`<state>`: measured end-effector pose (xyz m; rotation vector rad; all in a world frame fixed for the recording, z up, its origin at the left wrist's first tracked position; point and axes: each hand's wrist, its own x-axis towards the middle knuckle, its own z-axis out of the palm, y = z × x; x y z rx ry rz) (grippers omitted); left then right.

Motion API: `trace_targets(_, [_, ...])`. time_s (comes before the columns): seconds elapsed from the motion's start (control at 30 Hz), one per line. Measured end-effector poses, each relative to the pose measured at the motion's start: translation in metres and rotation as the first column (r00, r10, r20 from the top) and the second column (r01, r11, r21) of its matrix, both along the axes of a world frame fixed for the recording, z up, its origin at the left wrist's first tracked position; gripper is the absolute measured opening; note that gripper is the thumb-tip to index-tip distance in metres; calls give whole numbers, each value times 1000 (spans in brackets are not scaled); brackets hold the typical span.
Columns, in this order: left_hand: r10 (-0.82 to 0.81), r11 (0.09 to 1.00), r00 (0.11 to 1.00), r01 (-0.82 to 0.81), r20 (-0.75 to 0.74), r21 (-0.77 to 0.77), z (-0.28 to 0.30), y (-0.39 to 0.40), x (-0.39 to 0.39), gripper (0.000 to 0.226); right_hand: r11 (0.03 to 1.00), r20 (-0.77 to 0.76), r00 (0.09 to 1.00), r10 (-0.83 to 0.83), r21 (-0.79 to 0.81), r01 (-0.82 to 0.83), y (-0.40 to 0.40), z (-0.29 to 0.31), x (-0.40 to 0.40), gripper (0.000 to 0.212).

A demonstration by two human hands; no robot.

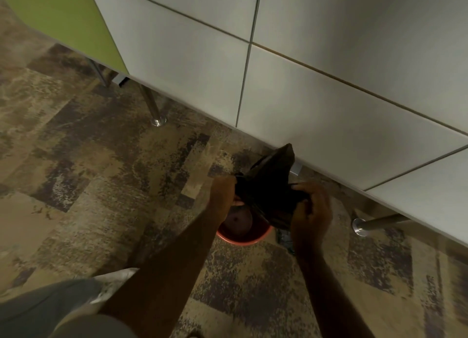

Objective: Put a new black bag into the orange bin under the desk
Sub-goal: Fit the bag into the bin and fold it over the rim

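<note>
Lower centre of frame: white cabinet fronts (304, 97) run close behind the work, and open carpet (88, 160) lies to the left. The black bag (268, 183) hangs between both hands, over the red bin (243, 239). The left hand (224, 193) has its fingers curled on the bag's left edge. The right hand (312, 208) has its fingers clamped on the right edge.

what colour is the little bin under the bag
The small round bin is red-orange along its rim, seen in the head view, below the black plastic bag both hands grip.

Patchy brown carpet floor (106, 165); a red bin (243, 236) stands on it, metal legs (157, 115) behind the bin.
</note>
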<state>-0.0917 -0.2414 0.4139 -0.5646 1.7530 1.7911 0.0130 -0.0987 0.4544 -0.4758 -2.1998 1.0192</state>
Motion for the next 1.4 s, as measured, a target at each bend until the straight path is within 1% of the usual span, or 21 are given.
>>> trace_targets(0.03, [-61, 998, 998, 61, -18, -7, -3, 1, 1, 22, 997, 43, 996, 75, 30, -76, -9, 4, -7, 32])
trace_targets(0.1, [-187, 982, 980, 184, -69, -41, -7, 1, 2, 31, 987, 276, 947, 163, -27, -161, -23, 2, -22, 27])
trace_targets(0.17, [-238, 970, 966, 232, -98, -73, -7, 2, 4, 32, 975, 534, 819, 208, -175, -134, -25, -17, -36, 24])
trace_targets(0.23, [-281, 958, 953, 272, -110, -87, -16, 1, 4, 35, 952, 643, 720, 263, -292, -87, -20, -40, -43, 27])
trace_targets(0.33, [-303, 953, 948, 298, -97, -58, -17, -6, 5, 32, 904, 637, 668, 386, -406, -135, -15, -63, -42, 29])
trace_targets(0.47, [-367, 930, 926, 365, -90, -38, -39, -7, 2, 37, 831, 612, 597, 518, -526, -183, -19, -80, -37, 30])
trace_targets(0.5, [-397, 918, 910, 395, -120, -43, -46, -5, 2, 48, 818, 610, 588, 532, -551, -168, -21, -87, -35, 30])
trace_targets(0.53, [-460, 888, 877, 450, -140, -97, -54, -3, 0, 59, 809, 612, 582, 535, -570, -144, -21, -94, -35, 30])
trace_targets(0.57, [-527, 847, 835, 500, -160, -179, -61, -2, 0, 62, 798, 613, 575, 542, -590, -123, -21, -101, -35, 29])
trace_targets(0.63, [-638, 754, 742, 545, -208, -366, -80, 3, -4, 39, 812, 650, 537, 538, -570, -123, -17, -119, -44, 30])
trace_targets(0.67, [-663, 723, 711, 530, -233, -442, -91, 6, -8, 35, 828, 674, 513, 531, -541, -146, -14, -130, -52, 31])
trace_targets(0.7, [-657, 723, 708, 495, -259, -483, -102, 7, -14, 38, 836, 685, 500, 529, -521, -172, -10, -141, -60, 32])
trace_targets(0.73, [-617, 751, 738, 451, -271, -482, -114, 8, -19, 45, 837, 688, 491, 534, -513, -192, -5, -152, -68, 34])
trace_targets(0.8, [-541, 802, 792, 386, -282, -455, -141, 8, -32, 55, 830, 674, 488, 554, -492, -262, 6, -176, -82, 33])
trace_targets(0.9, [-510, 807, 817, 345, -270, -479, -176, 6, -50, 52, 829, 681, 473, 558, -434, -353, 24, -218, -94, 31])
trace_targets(0.97, [-460, 822, 844, 287, -277, -491, -203, 2, -61, 47, 839, 719, 454, 526, -351, -416, 37, -246, -99, 35])
trace_targets(1.07, [-394, 848, 882, 239, -260, -473, -242, -8, -72, 48, 857, 766, 463, 445, -214, -469, 57, -278, -102, 40])
trace_targets(1.17, [-374, 860, 897, 239, -238, -451, -270, -23, -80, 45, 816, 729, 476, 491, -195, -544, 74, -297, -107, 36])
trace_targets(1.23, [-366, 864, 905, 243, -218, -442, -284, -33, -86, 39, 797, 677, 486, 553, -258, -546, 81, -306, -112, 27])
trace_targets(1.3, [-349, 871, 916, 239, -199, -428, -292, -38, -92, 38, 809, 616, 536, 578, -344, -477, 86, -313, -119, 12])
trace_targets(1.4, [-301, 890, 937, 209, -179, -405, -301, -39, -101, 49, 855, 507, 696, 509, -396, -336, 92, -327, -131, 8])
